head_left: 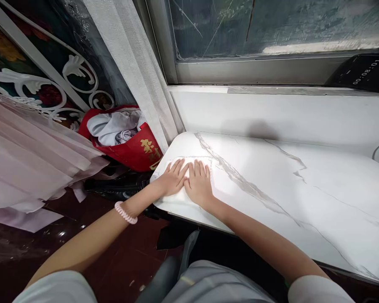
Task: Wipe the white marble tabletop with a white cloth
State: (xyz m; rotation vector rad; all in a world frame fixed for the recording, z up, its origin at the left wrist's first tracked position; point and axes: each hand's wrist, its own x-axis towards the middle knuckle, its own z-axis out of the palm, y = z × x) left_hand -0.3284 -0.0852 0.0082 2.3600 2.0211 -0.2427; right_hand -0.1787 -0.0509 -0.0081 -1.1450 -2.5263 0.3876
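Note:
My left hand [173,179] lies flat near the left end of the white marbled table [271,176], its fingers spread. Beside it, my right hand [199,183] rests palm down with its fingers stretched toward the wall. The two hands touch or nearly touch at the thumbs. Under and around them is a thin, pale, roughly square piece [189,160], hard to tell from the tabletop; its material is unclear. A pink coiled band [125,213] circles my left wrist.
Left of the table, a red bag [129,147] holds pale cloth [113,126]. A white curtain [135,63] hangs behind the table's left end. Pink fabric [28,151] drapes at far left. A dark device showing a timer [363,73] stands on the window ledge at right.

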